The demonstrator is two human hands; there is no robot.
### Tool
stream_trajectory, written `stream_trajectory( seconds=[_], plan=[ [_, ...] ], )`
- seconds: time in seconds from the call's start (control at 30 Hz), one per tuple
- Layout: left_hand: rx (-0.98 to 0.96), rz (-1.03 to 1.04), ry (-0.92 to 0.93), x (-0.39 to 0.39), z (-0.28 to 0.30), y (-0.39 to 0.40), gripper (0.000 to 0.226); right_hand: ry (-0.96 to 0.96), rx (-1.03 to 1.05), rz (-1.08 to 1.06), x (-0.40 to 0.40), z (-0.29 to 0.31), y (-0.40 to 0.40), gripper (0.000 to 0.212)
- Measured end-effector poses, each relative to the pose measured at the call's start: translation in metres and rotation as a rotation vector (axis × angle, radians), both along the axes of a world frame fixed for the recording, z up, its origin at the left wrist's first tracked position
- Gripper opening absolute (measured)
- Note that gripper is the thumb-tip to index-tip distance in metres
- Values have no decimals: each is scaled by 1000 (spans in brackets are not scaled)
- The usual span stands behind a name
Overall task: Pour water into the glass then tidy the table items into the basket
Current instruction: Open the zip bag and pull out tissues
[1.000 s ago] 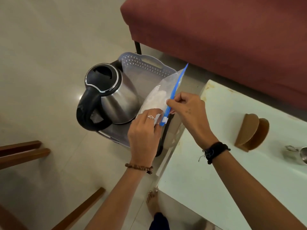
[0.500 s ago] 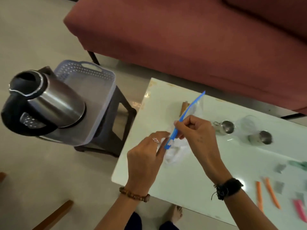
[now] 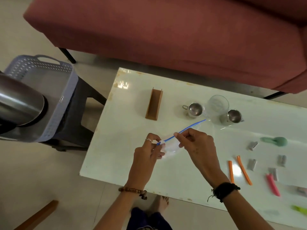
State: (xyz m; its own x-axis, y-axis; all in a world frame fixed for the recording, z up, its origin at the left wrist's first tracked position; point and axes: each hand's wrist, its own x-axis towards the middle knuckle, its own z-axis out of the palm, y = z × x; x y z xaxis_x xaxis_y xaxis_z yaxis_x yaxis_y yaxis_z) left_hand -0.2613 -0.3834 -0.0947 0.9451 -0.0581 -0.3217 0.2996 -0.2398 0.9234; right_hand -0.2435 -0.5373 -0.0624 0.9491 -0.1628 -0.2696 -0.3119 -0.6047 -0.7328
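I hold a clear zip bag (image 3: 172, 147) with a blue zip strip above the white table (image 3: 116, 146). My left hand (image 3: 147, 156) pinches the white slider at the strip's near end. My right hand (image 3: 197, 146) pinches the strip a little further along. A clear glass (image 3: 217, 106) stands at the table's back between two small steel cups (image 3: 194, 110) (image 3: 234, 115). The grey basket (image 3: 54, 90) sits on a dark stool at the left with the steel kettle (image 3: 18, 107) in it.
A brown wooden holder (image 3: 153, 105) stands left of the cups. Orange sticks (image 3: 244, 170), a pink piece (image 3: 273, 185), grey pieces (image 3: 251, 164), a green spoon-like item (image 3: 275, 141) and a lime item (image 3: 300, 209) lie at the table's right. A red sofa (image 3: 166, 30) runs behind.
The zip bag has come from over the basket to above the table, both hands still pinching it. My view has swung right, revealing the cups, glass and small items.
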Motion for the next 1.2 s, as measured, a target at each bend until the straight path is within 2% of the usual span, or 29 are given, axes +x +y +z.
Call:
stream_trajectory(
  seconds=[0.1, 0.23, 0.37, 0.53, 0.67, 0.83, 0.93, 1.03, 1.2],
  plan=[
    [-27, 7, 35, 1, 0, 0, 15, -140, 14, 125, -5, 3, -9, 2],
    [-14, -28, 46, 3, 3, 0, 20, -137, -46, 420, -5, 6, -12, 33],
    [-32, -59, 26, 5, 6, -3, 19, -167, -107, 556, 0, 9, -11, 34],
    [-9, -54, -34, 5, 9, -6, 14, -167, -108, 571, 7, 10, -13, 16],
    [-9, 28, -68, 5, 9, -5, 20, -192, -109, 636, 10, 9, -15, 15],
    [-4, 52, -42, 6, 5, -2, 24, -281, -296, 739, 11, 7, -12, 14],
    [-8, 23, -56, 10, 6, 0, 24, -375, -418, 770, 11, 6, -13, 4],
    [2, 4, -80, 14, 9, 4, 26, -418, -454, 729, 13, 2, -24, 3],
    [-24, 142, -48, 12, 7, 38, 27, -332, -502, 550, 21, -8, -69, 3]
  ],
)
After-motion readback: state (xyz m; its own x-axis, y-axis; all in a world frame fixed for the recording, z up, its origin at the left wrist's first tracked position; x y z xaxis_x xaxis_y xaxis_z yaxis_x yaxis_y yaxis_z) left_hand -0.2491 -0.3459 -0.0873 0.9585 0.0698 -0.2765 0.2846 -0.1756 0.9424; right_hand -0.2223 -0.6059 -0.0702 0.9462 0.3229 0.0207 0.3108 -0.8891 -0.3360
